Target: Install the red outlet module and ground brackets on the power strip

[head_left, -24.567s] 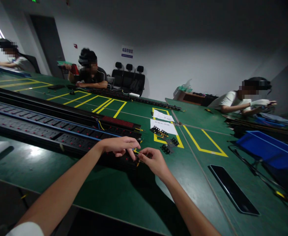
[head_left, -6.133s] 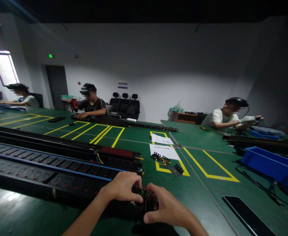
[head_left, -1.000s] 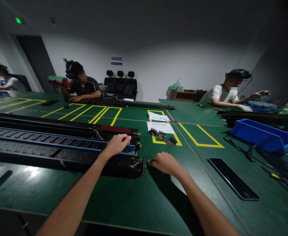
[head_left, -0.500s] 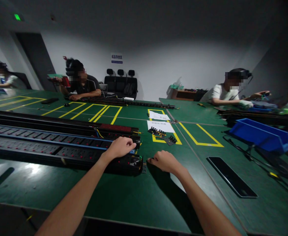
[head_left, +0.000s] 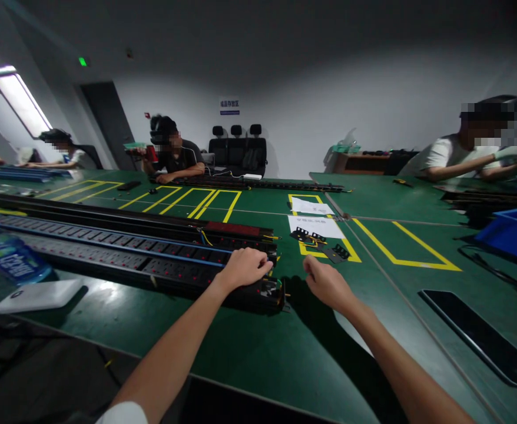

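Long black socket strips [head_left: 161, 266] with red dots and blue edging lie side by side on the green table [head_left: 241, 347]. My left hand [head_left: 245, 268] rests over the right end of the nearest strips, its fingers curled together; what lies under them is hidden. Just right of the strip's open end, which shows a small bracket [head_left: 284, 295] and a green wire, my right hand [head_left: 327, 281] hovers with its fingers curled. Whether it pinches something small is not visible. Black perforated brackets [head_left: 335, 253] lie beyond it, beside paper sheets [head_left: 314, 226].
At the right are a dark phone [head_left: 479, 335], a blue bin [head_left: 512, 238] and black cables. A bottle [head_left: 13, 259] and a white device [head_left: 40, 295] sit at the left. Several people work across the table; another long strip [head_left: 285, 185] lies near one.
The view has swung left, bringing the bottle and white device into sight. My right hand has lifted away from the strip's end bracket. My left hand stays on the strips.
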The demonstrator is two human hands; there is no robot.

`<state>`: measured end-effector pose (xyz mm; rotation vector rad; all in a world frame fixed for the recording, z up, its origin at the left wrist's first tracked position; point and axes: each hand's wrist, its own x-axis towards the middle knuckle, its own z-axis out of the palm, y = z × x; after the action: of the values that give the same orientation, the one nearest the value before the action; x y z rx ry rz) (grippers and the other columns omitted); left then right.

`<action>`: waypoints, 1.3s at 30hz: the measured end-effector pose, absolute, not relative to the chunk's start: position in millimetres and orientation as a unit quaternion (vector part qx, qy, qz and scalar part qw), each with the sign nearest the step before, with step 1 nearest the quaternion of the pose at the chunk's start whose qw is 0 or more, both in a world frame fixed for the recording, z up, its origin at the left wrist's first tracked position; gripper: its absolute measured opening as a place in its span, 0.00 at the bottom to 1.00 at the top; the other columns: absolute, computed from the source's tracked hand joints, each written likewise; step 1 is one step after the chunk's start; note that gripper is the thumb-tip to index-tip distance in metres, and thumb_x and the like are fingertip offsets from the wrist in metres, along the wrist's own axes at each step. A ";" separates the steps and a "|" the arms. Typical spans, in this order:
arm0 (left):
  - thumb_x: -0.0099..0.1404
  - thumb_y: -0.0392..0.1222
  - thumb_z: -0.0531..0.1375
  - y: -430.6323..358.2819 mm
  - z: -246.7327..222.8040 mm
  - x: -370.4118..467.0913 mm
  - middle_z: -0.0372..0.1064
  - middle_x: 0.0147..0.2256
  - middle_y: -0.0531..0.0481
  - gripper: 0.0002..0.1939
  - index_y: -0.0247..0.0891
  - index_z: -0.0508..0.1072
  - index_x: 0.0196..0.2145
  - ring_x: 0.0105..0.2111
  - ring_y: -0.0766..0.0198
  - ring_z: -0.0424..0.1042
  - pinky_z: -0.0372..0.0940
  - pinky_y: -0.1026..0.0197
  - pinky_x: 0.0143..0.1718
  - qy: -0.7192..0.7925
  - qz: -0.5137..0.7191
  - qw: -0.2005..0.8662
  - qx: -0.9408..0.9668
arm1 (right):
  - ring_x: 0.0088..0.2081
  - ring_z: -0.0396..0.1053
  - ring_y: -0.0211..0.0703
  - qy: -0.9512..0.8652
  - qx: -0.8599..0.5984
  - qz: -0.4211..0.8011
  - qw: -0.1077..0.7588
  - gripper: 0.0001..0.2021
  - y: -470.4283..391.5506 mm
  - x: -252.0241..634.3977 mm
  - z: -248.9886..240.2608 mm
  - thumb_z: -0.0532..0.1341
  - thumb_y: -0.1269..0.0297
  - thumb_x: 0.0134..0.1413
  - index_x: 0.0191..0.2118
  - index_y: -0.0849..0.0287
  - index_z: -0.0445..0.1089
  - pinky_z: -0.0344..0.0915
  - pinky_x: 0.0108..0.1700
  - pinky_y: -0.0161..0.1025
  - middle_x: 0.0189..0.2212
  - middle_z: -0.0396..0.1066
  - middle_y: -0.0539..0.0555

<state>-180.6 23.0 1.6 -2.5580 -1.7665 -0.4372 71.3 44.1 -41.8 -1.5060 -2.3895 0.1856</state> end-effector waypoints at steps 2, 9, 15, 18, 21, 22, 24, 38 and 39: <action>0.72 0.53 0.55 23.0 1.1 -180.5 0.78 0.33 0.46 0.19 0.41 0.79 0.32 0.36 0.53 0.78 0.67 0.58 0.38 -0.562 -0.137 0.006 -0.816 | 0.28 0.63 0.42 -0.820 -0.540 0.061 0.182 0.10 47.4 72.1 -43.0 0.53 0.78 0.52 0.36 0.55 0.64 0.44 0.30 0.38 0.25 0.66 0.49; 0.73 0.53 0.54 23.9 0.0 -181.2 0.79 0.33 0.46 0.20 0.41 0.78 0.31 0.36 0.52 0.78 0.67 0.58 0.37 -0.552 -0.136 0.014 -0.823 | 0.24 0.55 0.39 -0.791 -0.556 0.057 0.248 0.08 46.0 68.4 -40.7 0.54 0.76 0.50 0.28 0.55 0.60 0.43 0.29 0.37 0.21 0.59 0.47; 0.73 0.53 0.53 23.9 0.4 -181.4 0.79 0.34 0.45 0.21 0.40 0.78 0.31 0.36 0.54 0.78 0.66 0.58 0.37 -0.549 -0.133 0.011 -0.825 | 0.24 0.53 0.40 -0.765 -0.593 0.010 0.253 0.08 41.9 66.0 -37.2 0.53 0.75 0.54 0.33 0.55 0.64 0.41 0.30 0.38 0.22 0.57 0.47; 0.73 0.53 0.53 24.0 -0.2 -181.4 0.79 0.34 0.45 0.21 0.40 0.78 0.31 0.36 0.53 0.78 0.66 0.58 0.38 -0.546 -0.132 0.015 -0.827 | 0.24 0.53 0.40 -0.762 -0.600 0.009 0.242 0.08 40.2 65.8 -34.8 0.54 0.76 0.55 0.35 0.55 0.64 0.41 0.30 0.38 0.22 0.57 0.47; 0.73 0.53 0.53 24.3 -1.1 -181.5 0.79 0.34 0.45 0.21 0.40 0.78 0.31 0.36 0.53 0.78 0.66 0.57 0.38 -0.547 -0.131 0.016 -0.827 | 0.24 0.53 0.39 -0.762 -0.601 0.018 0.241 0.07 38.7 65.3 -32.6 0.54 0.76 0.56 0.35 0.55 0.64 0.41 0.29 0.37 0.24 0.60 0.48; 0.73 0.53 0.53 24.5 -1.3 -181.5 0.79 0.34 0.45 0.21 0.40 0.78 0.31 0.36 0.53 0.78 0.66 0.57 0.38 -0.546 -0.132 0.016 -0.827 | 0.24 0.53 0.39 -0.762 -0.600 0.026 0.244 0.07 38.4 65.1 -32.0 0.54 0.76 0.56 0.35 0.56 0.63 0.41 0.29 0.37 0.24 0.60 0.48; 0.73 0.52 0.53 24.9 -1.9 -181.8 0.79 0.34 0.45 0.21 0.40 0.78 0.31 0.36 0.53 0.78 0.67 0.57 0.38 -0.545 -0.131 0.017 -0.828 | 0.24 0.51 0.39 -0.757 -0.597 0.055 0.261 0.08 38.7 64.8 -31.7 0.55 0.77 0.54 0.34 0.55 0.62 0.41 0.29 0.38 0.24 0.59 0.47; 0.73 0.54 0.53 23.1 0.0 -180.7 0.79 0.36 0.42 0.22 0.40 0.80 0.33 0.38 0.51 0.78 0.68 0.55 0.41 -0.552 -0.125 0.008 -0.824 | 0.15 0.39 0.27 -0.428 -0.473 0.597 0.487 0.21 50.6 61.3 -50.9 0.65 0.65 0.34 0.25 0.51 0.47 0.36 0.16 0.29 0.17 0.44 0.37; 0.73 0.54 0.53 23.1 0.0 -180.7 0.79 0.36 0.42 0.22 0.40 0.80 0.33 0.38 0.51 0.78 0.68 0.55 0.41 -0.552 -0.126 0.009 -0.824 | 0.15 0.39 0.26 -0.413 -0.468 0.610 0.489 0.21 51.5 61.7 -52.5 0.65 0.66 0.34 0.25 0.52 0.47 0.37 0.15 0.28 0.17 0.45 0.37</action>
<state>-180.7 23.1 0.0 -2.5745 -1.7248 -0.3927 61.7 51.5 -52.5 -1.1366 -1.0026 1.4826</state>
